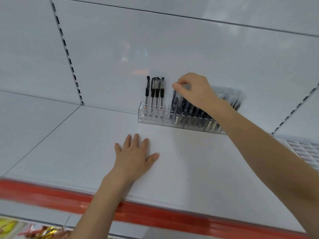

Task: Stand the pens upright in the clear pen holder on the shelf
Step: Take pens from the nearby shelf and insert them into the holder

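A clear pen holder (143, 116) stands against the back wall of the white shelf (86, 144). Several black pens (154, 94) stand upright in its left section. Its right sections hold a dense row of dark pens (188, 111), partly hidden by my right forearm. My right hand (195, 88) is above that row, and its fingertips pinch the top of a dark pen (175, 100) at the row's left end. On the shelf in front of the holder, my left hand (136, 156) rests flat with its fingers spread and holds nothing.
A red price strip (155, 211) runs along the shelf's front edge. A white grid tray (305, 150) sits at the right edge. Slotted uprights (69, 56) divide the back wall. Colourful packets (34, 232) hang below at the bottom left.
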`<state>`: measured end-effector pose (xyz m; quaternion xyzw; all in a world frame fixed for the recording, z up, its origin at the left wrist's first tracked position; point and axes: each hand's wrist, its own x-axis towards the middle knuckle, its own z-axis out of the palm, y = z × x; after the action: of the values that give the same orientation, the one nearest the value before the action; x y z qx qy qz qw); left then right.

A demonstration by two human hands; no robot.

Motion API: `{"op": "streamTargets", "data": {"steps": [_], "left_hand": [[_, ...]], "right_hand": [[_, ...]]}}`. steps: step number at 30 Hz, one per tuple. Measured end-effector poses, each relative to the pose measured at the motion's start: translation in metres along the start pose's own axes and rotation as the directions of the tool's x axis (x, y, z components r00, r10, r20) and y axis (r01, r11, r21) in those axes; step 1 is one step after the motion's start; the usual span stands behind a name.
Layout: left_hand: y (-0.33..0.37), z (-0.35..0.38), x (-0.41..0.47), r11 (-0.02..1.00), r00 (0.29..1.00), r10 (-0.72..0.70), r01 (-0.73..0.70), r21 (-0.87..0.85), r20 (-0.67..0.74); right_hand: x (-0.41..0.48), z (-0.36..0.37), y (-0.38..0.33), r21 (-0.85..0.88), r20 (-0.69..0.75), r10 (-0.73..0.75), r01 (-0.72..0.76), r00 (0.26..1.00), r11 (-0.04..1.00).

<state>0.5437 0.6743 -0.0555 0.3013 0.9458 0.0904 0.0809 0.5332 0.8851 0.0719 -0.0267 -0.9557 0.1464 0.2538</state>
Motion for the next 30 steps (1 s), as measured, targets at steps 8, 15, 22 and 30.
{"op": "streamTargets", "data": {"steps": [8, 15, 22, 30], "left_hand": [[0.002, -0.012, -0.007, 0.998, 0.999, -0.02, 0.022, -0.067, 0.027], [-0.014, -0.046, -0.055, 0.993, 0.968, -0.118, 0.116, -0.02, -0.22], [-0.069, -0.044, -0.153, 0.922, 0.86, -0.386, 0.371, -0.111, -0.333], [-0.15, -0.026, -0.287, 0.694, 0.619, -0.72, 0.65, -0.309, -0.315]], "right_hand": [[-0.014, -0.009, 0.001, -0.057, -0.059, -0.043, 0.04, 0.997, 0.998], [-0.017, -0.007, -0.034, 0.058, 0.169, -0.179, 0.172, 0.969, 0.983], [-0.03, 0.054, -0.118, 0.235, 0.332, -0.415, 0.352, 0.847, 0.906], [-0.055, 0.116, -0.259, 0.353, 0.405, -0.654, 0.551, 0.639, 0.757]]}}
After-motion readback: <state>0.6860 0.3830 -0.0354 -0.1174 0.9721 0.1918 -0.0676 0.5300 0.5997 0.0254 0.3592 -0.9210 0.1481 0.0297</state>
